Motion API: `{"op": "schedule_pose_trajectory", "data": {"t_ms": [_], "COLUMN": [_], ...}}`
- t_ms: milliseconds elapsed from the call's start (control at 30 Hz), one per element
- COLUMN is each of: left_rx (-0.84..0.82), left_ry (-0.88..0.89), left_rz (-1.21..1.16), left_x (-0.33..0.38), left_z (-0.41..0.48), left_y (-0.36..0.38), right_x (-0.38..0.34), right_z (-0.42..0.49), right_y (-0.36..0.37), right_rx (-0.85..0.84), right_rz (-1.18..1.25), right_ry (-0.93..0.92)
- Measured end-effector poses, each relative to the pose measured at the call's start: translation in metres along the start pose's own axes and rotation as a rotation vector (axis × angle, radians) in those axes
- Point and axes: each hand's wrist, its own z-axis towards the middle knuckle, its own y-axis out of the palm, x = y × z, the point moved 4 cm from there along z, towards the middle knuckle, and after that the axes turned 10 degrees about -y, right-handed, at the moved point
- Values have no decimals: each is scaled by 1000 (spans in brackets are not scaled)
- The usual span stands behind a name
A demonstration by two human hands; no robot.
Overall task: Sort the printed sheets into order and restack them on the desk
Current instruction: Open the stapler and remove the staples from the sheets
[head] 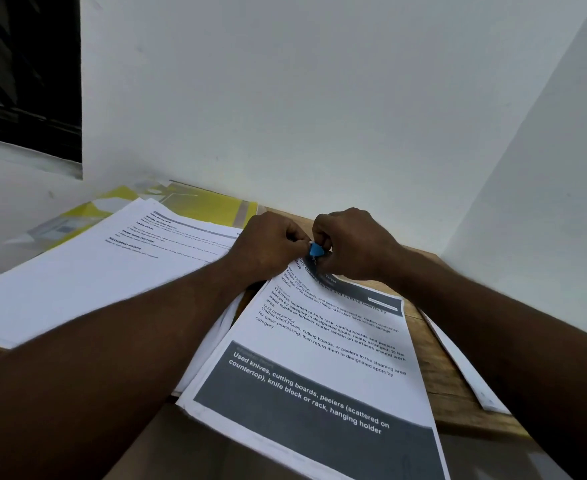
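A stack of printed sheets [323, 344] with grey header bands lies in front of me on the wooden desk [434, 362], its near end hanging over the desk's front edge. A small blue binder clip [316, 250] sits at the stack's far top corner. My left hand [268, 245] and my right hand [352, 242] meet there, fingers of both curled and pinching the clip. A second, larger pile of printed sheets [94, 268] lies to the left, partly under my left forearm.
Yellow folders [212, 204] lie behind the left pile against the white wall. Another loose sheet [465, 368] hangs off the desk's right side. Walls form a corner at the right. A dark window [25, 74] is at upper left.
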Motion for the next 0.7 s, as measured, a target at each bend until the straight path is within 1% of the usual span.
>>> {"op": "schedule_pose_trajectory", "data": {"t_ms": [500, 700], "left_rx": [3, 0], "left_ry": [0, 11], "left_rz": [44, 44], "left_x": [1, 2], "left_z": [0, -1], "left_y": [2, 1], "right_x": [0, -3], "right_z": [-3, -4], "right_y": [3, 1], "right_rx": [59, 51], "right_rz": [-28, -42], "right_ry": [-65, -67]}}
